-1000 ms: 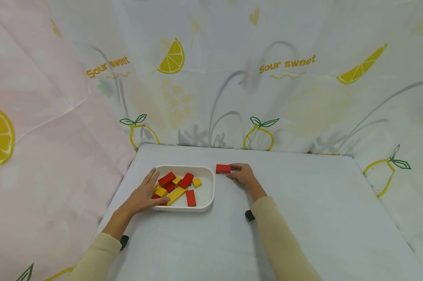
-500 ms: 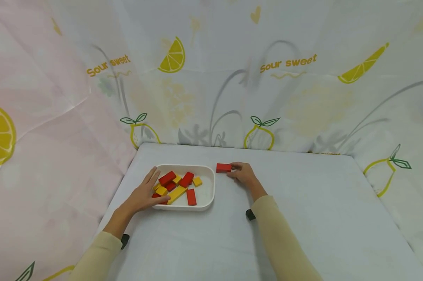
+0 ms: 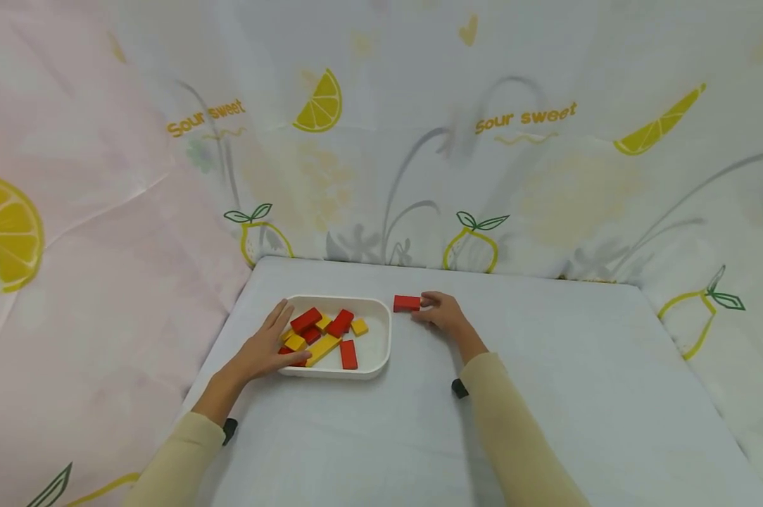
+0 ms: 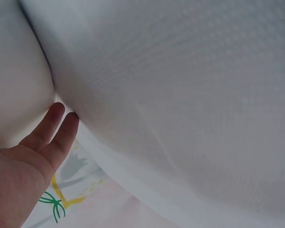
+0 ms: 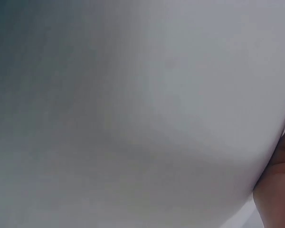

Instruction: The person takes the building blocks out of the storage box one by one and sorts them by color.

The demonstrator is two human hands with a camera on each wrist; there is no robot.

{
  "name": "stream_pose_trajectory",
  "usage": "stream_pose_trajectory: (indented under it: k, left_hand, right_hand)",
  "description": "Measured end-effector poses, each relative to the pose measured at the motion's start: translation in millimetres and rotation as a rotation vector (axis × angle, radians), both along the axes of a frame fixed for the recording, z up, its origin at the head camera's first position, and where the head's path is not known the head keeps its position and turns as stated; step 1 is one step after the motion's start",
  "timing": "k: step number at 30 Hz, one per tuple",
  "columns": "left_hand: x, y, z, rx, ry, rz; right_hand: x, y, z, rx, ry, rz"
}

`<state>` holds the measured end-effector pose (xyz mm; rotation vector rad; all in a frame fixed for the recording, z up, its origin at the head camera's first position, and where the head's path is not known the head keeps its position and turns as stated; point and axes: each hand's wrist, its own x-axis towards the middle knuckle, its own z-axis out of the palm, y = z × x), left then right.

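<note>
A white tray point(image 3: 381, 338) holds red and yellow blocks, including a long yellow block point(image 3: 323, 350) and a red block point(image 3: 348, 355) lying flat. My left hand point(image 3: 262, 352) rests across the tray's left end, fingers straight and thumb spread over the near rim. In the left wrist view, fingers point(image 4: 61, 137) of that hand lie against a pale edge. Right of the tray, a single red block point(image 3: 407, 303) lies on the white cloth. At its right end is my right hand point(image 3: 443, 313), fingers and thumb parted. Only a sliver of this hand point(image 5: 278, 190) shows in the right wrist view.
A white cloth point(image 3: 546, 380) covers the table. Behind it hangs a lemon-patterned curtain point(image 3: 381, 176), and a pinkish one point(image 3: 115, 282) stands close on the left. Black wrist devices point(image 3: 459, 388) sit under both sleeves.
The right hand's fingers have parted slightly from the end of the single red block, which stays beside the tray. The left hand keeps its place; the head view has shifted a little.
</note>
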<state>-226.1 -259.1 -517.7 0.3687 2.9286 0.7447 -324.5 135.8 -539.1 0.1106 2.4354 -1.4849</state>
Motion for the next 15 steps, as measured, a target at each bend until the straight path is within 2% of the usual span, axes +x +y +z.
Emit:
stream_pose_trajectory:
  k: [4, 9, 15]
  left_hand:
    - [-4.1, 3.8, 0.5, -0.008, -0.003, -0.017]
    - [-8.7, 8.1, 4.4, -0.004, 0.012, -0.037]
    - [0.1, -0.2, 1.6, -0.007, 0.017, -0.021]
  right_hand:
    - [1.0, 9.3, 3.0, -0.023, -0.023, 0.011]
    - [2.0, 18.0, 11.7, 0.051, -0.010, 0.067]
    - [10.3, 20.7, 26.3, 0.146, 0.053, 0.164]
